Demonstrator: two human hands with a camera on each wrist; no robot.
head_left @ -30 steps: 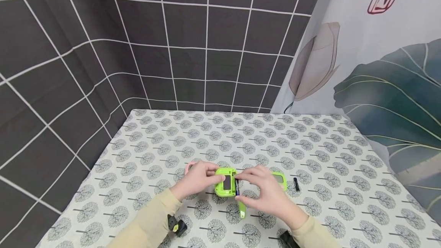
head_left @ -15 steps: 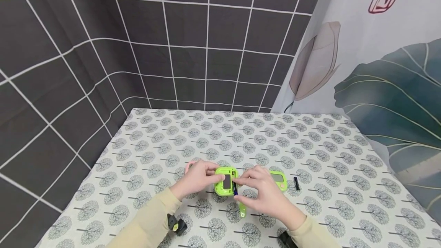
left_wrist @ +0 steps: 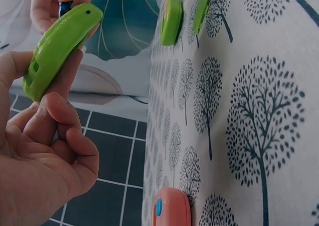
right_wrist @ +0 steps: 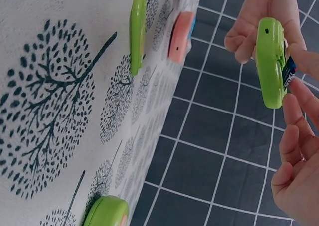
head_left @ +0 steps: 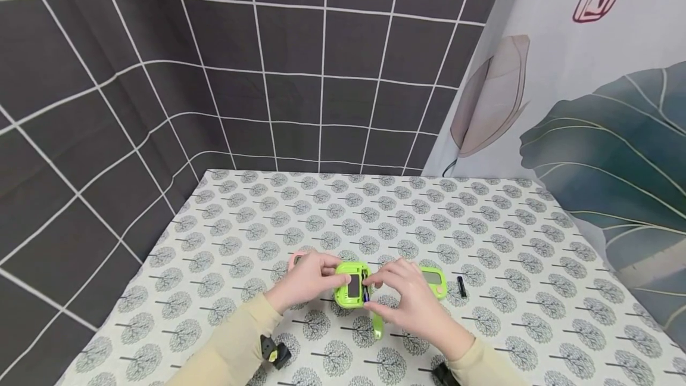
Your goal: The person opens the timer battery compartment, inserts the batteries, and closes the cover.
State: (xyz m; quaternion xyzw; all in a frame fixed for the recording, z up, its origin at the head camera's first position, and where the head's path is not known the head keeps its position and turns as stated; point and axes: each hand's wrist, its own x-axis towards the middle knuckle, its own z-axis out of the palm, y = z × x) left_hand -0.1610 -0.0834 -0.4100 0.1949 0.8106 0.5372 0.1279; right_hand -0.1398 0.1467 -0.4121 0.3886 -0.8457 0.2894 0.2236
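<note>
My left hand [head_left: 311, 279] grips a lime-green handheld device [head_left: 354, 286] by its left side, thumb over its face. A long slot lies open along the device's right side. At that slot my right hand [head_left: 409, 299] pinches a dark blue battery [head_left: 367, 295] between thumb and fingers. In the right wrist view the battery [right_wrist: 288, 71] sits partly inside the device [right_wrist: 270, 61], its side still showing. The left wrist view shows the plain green edge of the device [left_wrist: 60, 52], held above the table. A green battery cover [head_left: 378, 326] lies just below the hands.
Another green device with a grey screen [head_left: 432, 277] lies right of my right hand. Beyond it is a loose black battery [head_left: 461, 286]. A pink device [head_left: 295, 259] is partly hidden behind my left hand. The tree-print tablecloth [head_left: 348, 225] reaches a dark grid curtain [head_left: 289, 100].
The battery has moved from the device's right edge into line with its slot, tilting and then straightening. My right fingers shifted slightly left with it; my left hand keeps its hold.
</note>
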